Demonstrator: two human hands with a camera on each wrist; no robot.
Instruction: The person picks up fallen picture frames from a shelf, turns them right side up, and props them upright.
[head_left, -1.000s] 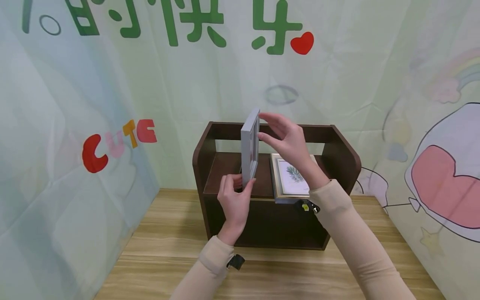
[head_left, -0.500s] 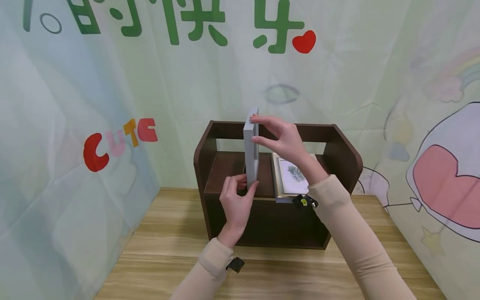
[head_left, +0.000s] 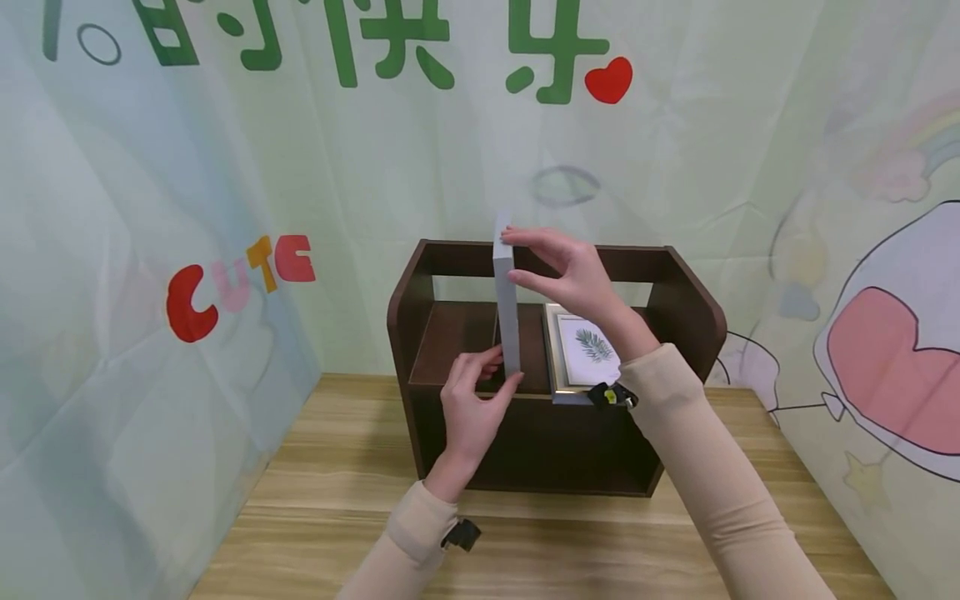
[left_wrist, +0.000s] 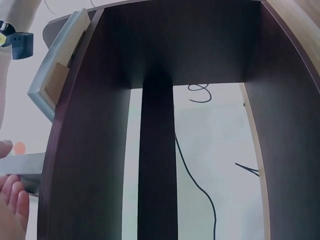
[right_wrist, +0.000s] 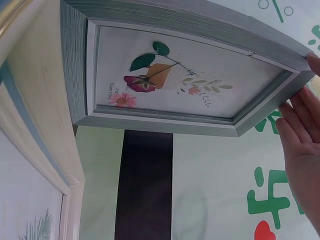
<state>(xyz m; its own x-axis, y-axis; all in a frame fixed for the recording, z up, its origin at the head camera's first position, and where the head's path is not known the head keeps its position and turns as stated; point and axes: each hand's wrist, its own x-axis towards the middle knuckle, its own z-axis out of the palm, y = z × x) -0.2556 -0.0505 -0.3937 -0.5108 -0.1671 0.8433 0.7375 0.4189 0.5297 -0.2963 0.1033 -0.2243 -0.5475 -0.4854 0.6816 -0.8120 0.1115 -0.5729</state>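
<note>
A grey picture frame (head_left: pixel 507 308) stands upright, edge toward the head view, on the upper shelf of a dark brown rack (head_left: pixel 450 333). My left hand (head_left: pixel 471 408) pinches its lower front edge between thumb and fingers. Up at its top corner, my right hand (head_left: pixel 573 271) holds it with fingertips and thumb. The right wrist view shows the grey frame's (right_wrist: pixel 175 125) face, with pressed flowers behind the pane, and my right hand (right_wrist: pixel 305 140) at one corner. In the left wrist view my left hand (left_wrist: pixel 12 200) is partly visible at the frame's edge (left_wrist: pixel 22 164).
Right of the upright frame, stacked frames lie flat on the shelf, the top one with a green leaf print (head_left: pixel 588 350). The rack's lower compartment (head_left: pixel 555 450) faces the wooden table (head_left: pixel 337 500). Printed cloth (head_left: pixel 375 167) hangs behind and at both sides.
The grey frame has turned edge-on and shifted slightly right. My right fingertips have moved onto its top corner, and my left hand has moved slightly right with it.
</note>
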